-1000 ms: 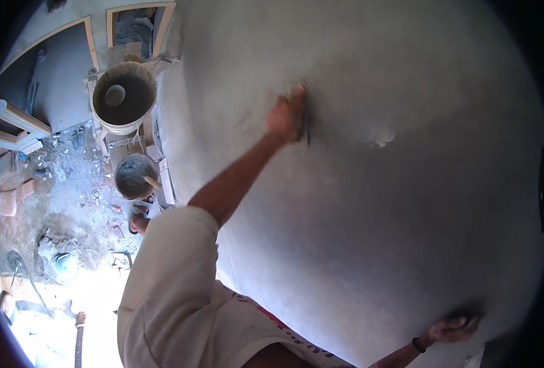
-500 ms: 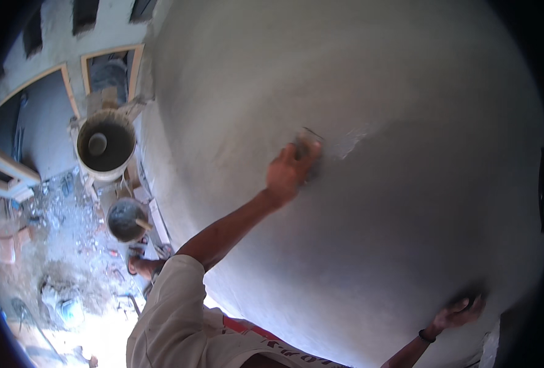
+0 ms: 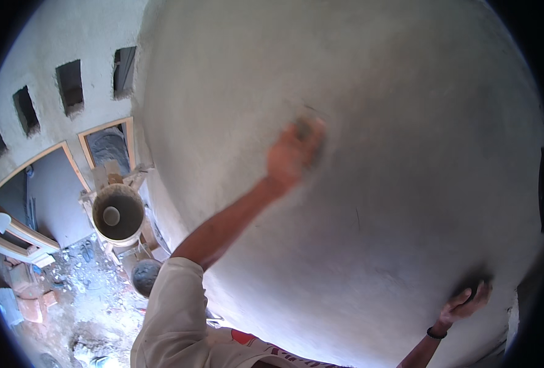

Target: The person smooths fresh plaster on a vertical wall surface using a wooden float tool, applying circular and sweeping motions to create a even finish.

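My left hand (image 3: 289, 156), smeared by motion, is closed round the grip of a plastering trowel (image 3: 316, 132). The blade is mostly hidden behind the fingers, with only a thin edge showing above them. It lies against the grey plastered wall (image 3: 376, 184), which is darker and looks damp to the right of the hand. Lower right, my right hand (image 3: 465, 302) has a dark band on its wrist and is near or against the same wall. Its fingers curl round something dark that I cannot make out, with a shadow just above.
At the left, a large bucket (image 3: 118, 213) with a pale round cup inside stands raised beside the wall. Below it is a smaller bucket (image 3: 144, 277) of grey mix. Rubble and broken bricks (image 3: 33, 306) litter the floor. Wood-framed openings (image 3: 107, 147) pierce the far wall.
My left hand has moved slightly up the wall with the trowel. The bright wet patch beside it no longer shows. My right hand is slightly higher, and the view has tilted upward.
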The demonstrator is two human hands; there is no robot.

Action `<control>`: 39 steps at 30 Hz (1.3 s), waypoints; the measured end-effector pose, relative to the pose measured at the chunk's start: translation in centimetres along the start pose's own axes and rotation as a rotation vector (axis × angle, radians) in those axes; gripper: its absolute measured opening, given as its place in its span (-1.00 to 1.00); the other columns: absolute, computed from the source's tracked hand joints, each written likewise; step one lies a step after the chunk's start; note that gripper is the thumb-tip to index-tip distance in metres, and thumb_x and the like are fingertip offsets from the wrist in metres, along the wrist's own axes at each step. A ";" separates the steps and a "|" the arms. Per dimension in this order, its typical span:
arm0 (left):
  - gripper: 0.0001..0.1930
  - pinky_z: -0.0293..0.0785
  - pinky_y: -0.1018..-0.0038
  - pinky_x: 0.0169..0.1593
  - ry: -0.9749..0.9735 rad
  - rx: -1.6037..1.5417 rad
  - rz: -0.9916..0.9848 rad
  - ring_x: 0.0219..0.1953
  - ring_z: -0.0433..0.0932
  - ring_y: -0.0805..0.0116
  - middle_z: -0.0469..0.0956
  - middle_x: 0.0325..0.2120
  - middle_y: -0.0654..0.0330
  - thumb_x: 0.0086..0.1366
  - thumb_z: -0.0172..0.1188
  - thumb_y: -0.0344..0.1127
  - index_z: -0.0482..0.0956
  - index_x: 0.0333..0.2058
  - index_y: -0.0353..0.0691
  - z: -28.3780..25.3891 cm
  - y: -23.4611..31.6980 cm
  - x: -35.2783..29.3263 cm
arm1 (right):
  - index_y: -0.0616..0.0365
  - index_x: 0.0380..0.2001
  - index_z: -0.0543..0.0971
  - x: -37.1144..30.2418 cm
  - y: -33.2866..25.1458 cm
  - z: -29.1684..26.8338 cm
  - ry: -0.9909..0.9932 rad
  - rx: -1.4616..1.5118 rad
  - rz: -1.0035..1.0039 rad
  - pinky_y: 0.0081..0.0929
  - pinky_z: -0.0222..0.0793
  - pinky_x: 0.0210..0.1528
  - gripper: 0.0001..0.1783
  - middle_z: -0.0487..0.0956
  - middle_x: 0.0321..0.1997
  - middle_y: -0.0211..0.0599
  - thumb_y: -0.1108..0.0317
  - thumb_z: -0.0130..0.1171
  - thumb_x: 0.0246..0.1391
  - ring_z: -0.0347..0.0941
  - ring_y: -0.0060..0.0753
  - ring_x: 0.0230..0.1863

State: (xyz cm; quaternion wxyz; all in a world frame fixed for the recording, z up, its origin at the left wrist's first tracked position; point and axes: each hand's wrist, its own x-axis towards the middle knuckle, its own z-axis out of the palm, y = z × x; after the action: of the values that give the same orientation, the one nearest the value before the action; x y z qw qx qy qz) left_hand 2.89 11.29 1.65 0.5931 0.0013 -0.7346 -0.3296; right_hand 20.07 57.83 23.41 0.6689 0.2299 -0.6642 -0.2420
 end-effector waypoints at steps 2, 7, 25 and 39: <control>-0.50 0.56 0.21 -0.10 -0.080 0.114 0.105 -0.16 0.58 0.06 0.48 -0.03 -0.03 0.34 0.03 -0.28 0.30 0.25 0.21 -1.6 4.0 3.4 | 0.43 0.02 0.43 0.3 0.2 0.0 -0.001 -0.019 0.011 0.08 0.33 0.15 -0.55 0.42 0.10 0.20 0.20 -0.21 0.41 0.36 0.22 0.16; -0.62 0.56 0.29 -0.17 -0.089 0.151 -0.196 -0.22 0.59 0.05 0.51 -0.17 -0.04 0.38 0.00 -0.28 0.47 0.14 0.23 -4.4 1.6 18.1 | 0.41 0.03 0.43 -0.3 0.7 0.2 0.057 0.017 0.032 0.07 0.33 0.15 -0.58 0.43 0.09 0.20 0.23 -0.20 0.40 0.37 0.22 0.16; -0.60 0.54 0.12 -0.13 -0.049 0.053 0.205 -0.08 0.56 -0.05 0.51 -0.13 -0.12 0.36 -0.05 -0.30 0.36 0.17 0.06 -2.0 9.4 19.8 | 0.39 0.03 0.44 0.1 0.9 0.2 0.089 -0.053 0.130 0.11 0.31 0.13 -0.60 0.42 0.11 0.24 0.26 -0.17 0.39 0.36 0.23 0.17; -0.53 0.54 0.16 -0.12 -0.001 0.154 0.539 -0.15 0.57 0.01 0.53 -0.13 -0.02 0.36 -0.07 -0.30 0.31 0.24 0.14 -3.7 16.5 27.2 | 0.40 0.00 0.47 0.1 1.3 0.6 0.133 -0.123 0.173 0.05 0.28 0.15 -0.63 0.46 0.10 0.17 0.29 -0.11 0.37 0.36 0.19 0.16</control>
State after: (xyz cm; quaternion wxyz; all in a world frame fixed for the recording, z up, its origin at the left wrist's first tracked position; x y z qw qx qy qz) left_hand 4.44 11.71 33.66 0.6571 -0.1491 -0.7317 -0.1032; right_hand 19.55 58.79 24.29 0.7429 0.1457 -0.6194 -0.2079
